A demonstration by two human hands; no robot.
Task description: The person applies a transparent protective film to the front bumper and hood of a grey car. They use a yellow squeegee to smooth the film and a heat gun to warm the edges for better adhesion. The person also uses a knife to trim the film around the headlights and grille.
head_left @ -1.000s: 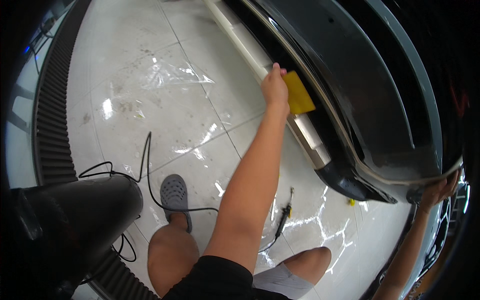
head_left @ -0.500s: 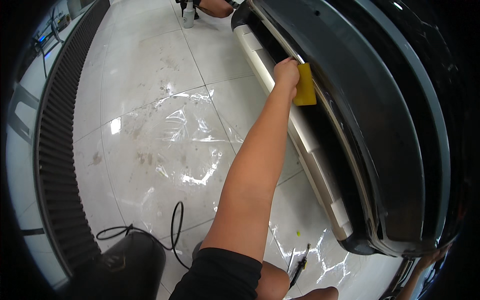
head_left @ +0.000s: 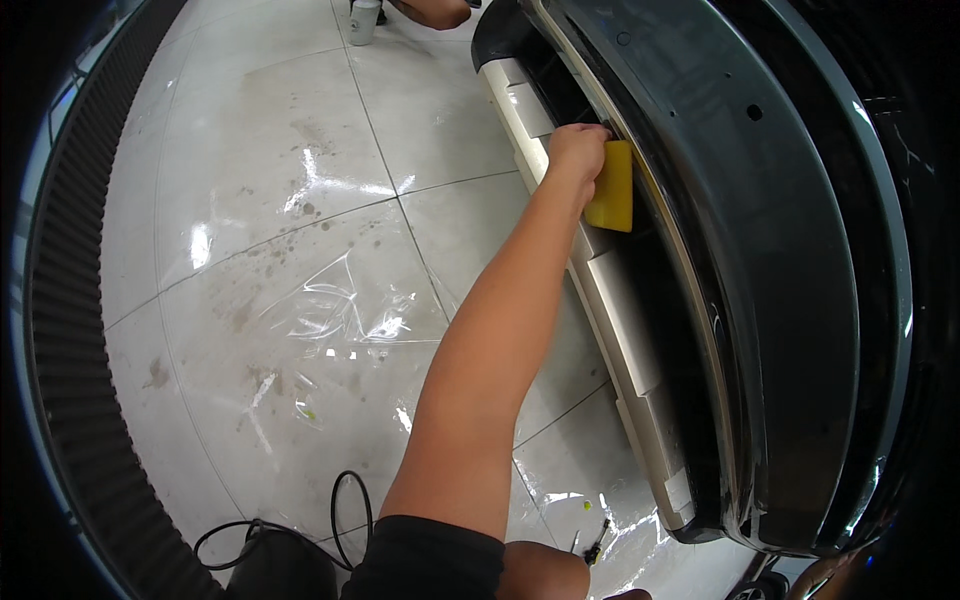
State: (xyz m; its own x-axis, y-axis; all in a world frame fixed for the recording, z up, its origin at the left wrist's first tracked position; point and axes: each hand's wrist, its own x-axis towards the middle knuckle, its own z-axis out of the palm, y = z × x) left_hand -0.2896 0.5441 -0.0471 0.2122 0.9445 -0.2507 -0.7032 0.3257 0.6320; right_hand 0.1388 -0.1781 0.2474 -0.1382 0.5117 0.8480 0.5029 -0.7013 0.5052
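Note:
My left arm (head_left: 465, 350), in a short black sleeve, stretches up from the lower edge to a dark grey car bumper (head_left: 770, 250). My left hand (head_left: 578, 155) is closed on a flat yellow rectangular squeegee (head_left: 612, 190). The squeegee lies by the thin trim line, above the black recess and the pale lower strip (head_left: 625, 320). My fingertips reach in at the trim and are partly hidden. At the lower right edge a blurred skin-coloured patch (head_left: 828, 572) shows below the bumper. It may be my right arm or a reflection; no fingers can be made out.
Crumpled clear film (head_left: 345, 305) lies on the wet, stained tile floor (head_left: 250, 120). A black bin-like container (head_left: 285, 570) with a looped black cable (head_left: 350, 480) stands lower left. A dark ribbed barrier (head_left: 70, 330) runs along the left. Another person's limb (head_left: 435, 12) and a whitish bottle (head_left: 363, 25) are at the top.
The view has shifted, so the container and cable sit lower. My left hand keeps its hold on the squeegee at the trim, with a slight move. The hand at the lower right no longer shows clearly.

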